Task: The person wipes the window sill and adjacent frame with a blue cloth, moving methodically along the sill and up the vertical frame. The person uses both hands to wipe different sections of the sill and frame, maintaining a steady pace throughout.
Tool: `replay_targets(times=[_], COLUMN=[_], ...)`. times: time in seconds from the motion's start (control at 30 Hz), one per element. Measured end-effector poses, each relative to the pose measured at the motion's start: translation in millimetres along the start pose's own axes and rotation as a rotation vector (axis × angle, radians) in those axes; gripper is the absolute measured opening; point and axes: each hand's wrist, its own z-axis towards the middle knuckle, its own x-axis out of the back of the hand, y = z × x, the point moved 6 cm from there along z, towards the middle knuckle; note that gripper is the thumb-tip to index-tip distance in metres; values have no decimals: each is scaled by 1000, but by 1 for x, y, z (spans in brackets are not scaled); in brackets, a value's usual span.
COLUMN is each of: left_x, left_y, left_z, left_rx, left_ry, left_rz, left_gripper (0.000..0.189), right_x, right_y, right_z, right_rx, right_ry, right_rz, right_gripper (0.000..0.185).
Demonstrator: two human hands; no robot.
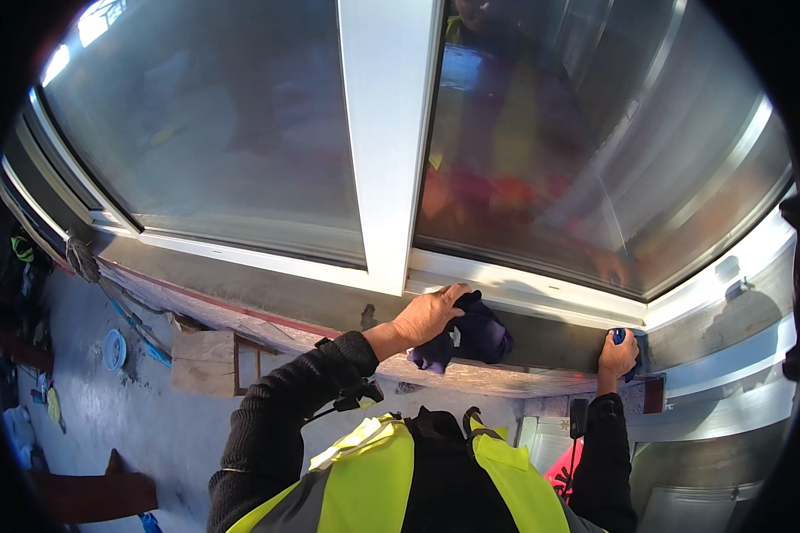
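At the foot of a white-framed window (pixel 390 133), my left hand (pixel 427 316) grips the edge of a dark purple cloth (pixel 483 333). The cloth lies bunched on the grey sill (pixel 553 343), and part of it hangs over the front edge. Farther right, near the sill's corner, my right hand (pixel 617 356) is closed around a dark blue thing (pixel 619 336). Fingers cover most of it, so its kind is unclear. Just above both hands is the right glass pane (pixel 507 200), full of reflections.
Below the sill on the left stands a wooden box (pixel 203 363). A light blue basin (pixel 115 350) rests on the concrete floor (pixel 153 426). A tied grey bundle (pixel 82 256) hangs at the sill's left end. A red-brown bench (pixel 93 496) is at lower left.
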Motion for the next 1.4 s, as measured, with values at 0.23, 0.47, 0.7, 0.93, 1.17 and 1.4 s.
replay_targets(times=[0.23,0.47,0.7,0.93,1.17,1.4], left_x=[9,1,39,9,-42,-65], left_y=[29,6,12,31,9,14], left_z=[-39,-70,-73,-48,-11,1], left_rx=[-431,-284,-259,-559,-589,-545], left_ry=[346,-57,-196,-132,-486,-486], left_rz=[523,428,719,447,371,416], left_gripper=[46,46,44,44,53,47], right_x=[5,5,3,5,9,4], right_y=[-3,-2,0,-2,-5,-1], right_z=[-1,-1,0,-2,-4,-5], right_rx=[-19,-38,10,13,-12,10], right_ry=[-20,-30,6,-10,-49,14], right_rz=[39,51,96,107,78,75], right_gripper=[38,37,37,35,37,40])
